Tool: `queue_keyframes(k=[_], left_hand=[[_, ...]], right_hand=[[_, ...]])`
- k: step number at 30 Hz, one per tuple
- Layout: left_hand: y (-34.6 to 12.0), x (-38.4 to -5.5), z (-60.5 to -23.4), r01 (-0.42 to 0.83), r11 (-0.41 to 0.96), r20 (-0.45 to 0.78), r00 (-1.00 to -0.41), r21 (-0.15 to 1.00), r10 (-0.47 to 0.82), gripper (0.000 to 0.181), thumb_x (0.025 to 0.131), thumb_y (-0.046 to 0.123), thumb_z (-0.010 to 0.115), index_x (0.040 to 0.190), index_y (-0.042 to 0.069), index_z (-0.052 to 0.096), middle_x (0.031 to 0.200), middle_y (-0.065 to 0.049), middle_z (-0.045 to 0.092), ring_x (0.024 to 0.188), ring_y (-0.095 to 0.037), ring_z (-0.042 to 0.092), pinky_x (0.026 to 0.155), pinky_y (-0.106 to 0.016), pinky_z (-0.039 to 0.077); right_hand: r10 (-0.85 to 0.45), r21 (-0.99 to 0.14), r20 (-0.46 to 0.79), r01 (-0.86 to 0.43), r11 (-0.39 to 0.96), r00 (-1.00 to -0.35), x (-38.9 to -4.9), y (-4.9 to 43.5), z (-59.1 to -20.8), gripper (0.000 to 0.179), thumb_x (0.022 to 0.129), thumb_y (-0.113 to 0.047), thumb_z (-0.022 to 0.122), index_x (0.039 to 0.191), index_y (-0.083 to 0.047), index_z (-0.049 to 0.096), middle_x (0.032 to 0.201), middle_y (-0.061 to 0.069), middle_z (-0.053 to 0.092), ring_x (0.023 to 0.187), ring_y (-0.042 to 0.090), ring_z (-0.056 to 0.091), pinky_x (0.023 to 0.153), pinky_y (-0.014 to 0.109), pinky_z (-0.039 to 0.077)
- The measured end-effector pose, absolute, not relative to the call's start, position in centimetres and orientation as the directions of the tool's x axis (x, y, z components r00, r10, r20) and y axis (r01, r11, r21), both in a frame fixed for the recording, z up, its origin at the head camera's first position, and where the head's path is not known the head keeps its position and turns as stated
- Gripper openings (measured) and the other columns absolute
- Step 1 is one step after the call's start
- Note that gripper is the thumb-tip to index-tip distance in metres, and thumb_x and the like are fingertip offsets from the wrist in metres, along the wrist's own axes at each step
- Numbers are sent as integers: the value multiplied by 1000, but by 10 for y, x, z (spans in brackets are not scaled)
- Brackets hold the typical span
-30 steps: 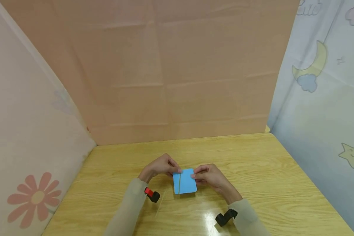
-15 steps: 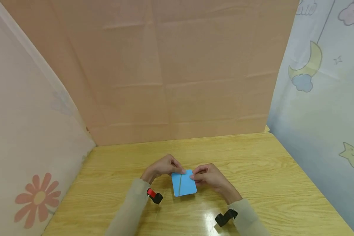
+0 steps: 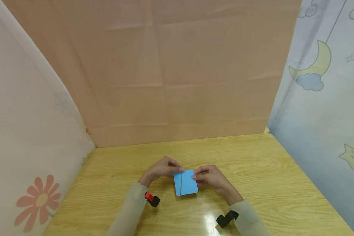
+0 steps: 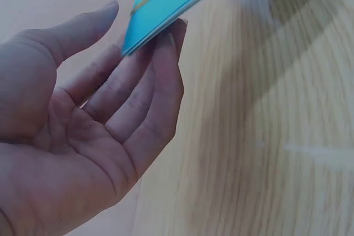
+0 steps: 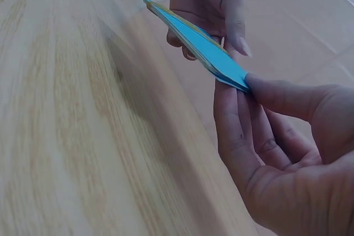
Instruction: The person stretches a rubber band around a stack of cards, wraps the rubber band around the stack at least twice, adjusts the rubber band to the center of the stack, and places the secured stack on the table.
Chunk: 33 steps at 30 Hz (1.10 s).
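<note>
A thin stack of square blue cards (image 3: 190, 183) with rounded corners is held over the table, tilted. A tan rubber band (image 3: 181, 186) runs around it, left of its middle. My right hand (image 3: 213, 177) pinches the stack's right edge, thumb on top and fingers beneath, as the right wrist view shows. At the far left corner, my left hand (image 3: 163, 167) has curled fingers (image 4: 166, 64) under the stack. Its thumb (image 4: 91, 29) is raised a little off the cards in the left wrist view, close to the band's end.
Both hands are over a wood-grain table (image 3: 121, 164). A tan cloth (image 3: 165, 82) hangs along its back edge. Printed curtains stand at the sides, with a flower (image 3: 39, 198) on the left and a moon (image 3: 315, 62) on the right.
The stack has shifted and tilted slightly between the hands. My left hand moved a little right, then back left, staying at the stack's far left corner. My right hand keeps its pinch.
</note>
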<state>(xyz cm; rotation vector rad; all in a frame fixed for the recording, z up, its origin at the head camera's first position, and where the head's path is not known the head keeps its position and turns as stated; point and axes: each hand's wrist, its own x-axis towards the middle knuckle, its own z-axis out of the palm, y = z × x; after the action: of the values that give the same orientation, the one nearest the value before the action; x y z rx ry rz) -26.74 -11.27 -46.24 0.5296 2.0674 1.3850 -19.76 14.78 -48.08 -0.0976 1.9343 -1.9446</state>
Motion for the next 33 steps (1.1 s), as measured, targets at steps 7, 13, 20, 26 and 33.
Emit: queue_keyframes(k=[7,13,20,26,33], left_hand=[[-121,-269,-462,-25,386,-278,-737,922,616,27,99,25,75,112,2,81,103,-8,81,85,-15,77,84,-42,66],[-119,-272,-463,-17,387,-276,-728,922,627,22,98,22,77,105,2,83,96,-7,81,76,-12,74,79,-41,67],[-116,-270,-464,-15,370,-264,-730,929,631,20,98,21,76,102,3,83,96,-5,81,77,-13,74,79,-41,66],[-110,-269,-461,-8,349,-242,-735,937,633,19,97,20,78,101,2,83,95,-5,81,76,-12,74,76,-35,66],[-102,-267,-461,-4,340,-230,-745,940,626,19,95,19,79,98,1,84,92,-4,81,74,-12,72,71,-32,64]], right_hand=[[-317,-969,-240,246,20,-918,-198,149,-480,20,95,-10,77,109,4,74,92,1,73,80,14,71,79,33,65],[-327,-969,-238,248,11,-915,-198,150,-479,23,96,-10,76,113,6,72,93,1,73,81,15,71,82,34,65],[-344,-970,-237,241,31,-909,-197,149,-479,25,96,-13,77,112,5,73,93,1,73,82,15,71,81,34,65],[-337,-970,-238,239,39,-911,-197,150,-477,20,95,-13,78,107,3,74,88,-1,69,79,14,69,79,33,65],[-367,-975,-216,218,39,-904,-196,152,-476,16,95,-11,78,104,2,75,87,-2,71,78,13,71,78,34,65]])
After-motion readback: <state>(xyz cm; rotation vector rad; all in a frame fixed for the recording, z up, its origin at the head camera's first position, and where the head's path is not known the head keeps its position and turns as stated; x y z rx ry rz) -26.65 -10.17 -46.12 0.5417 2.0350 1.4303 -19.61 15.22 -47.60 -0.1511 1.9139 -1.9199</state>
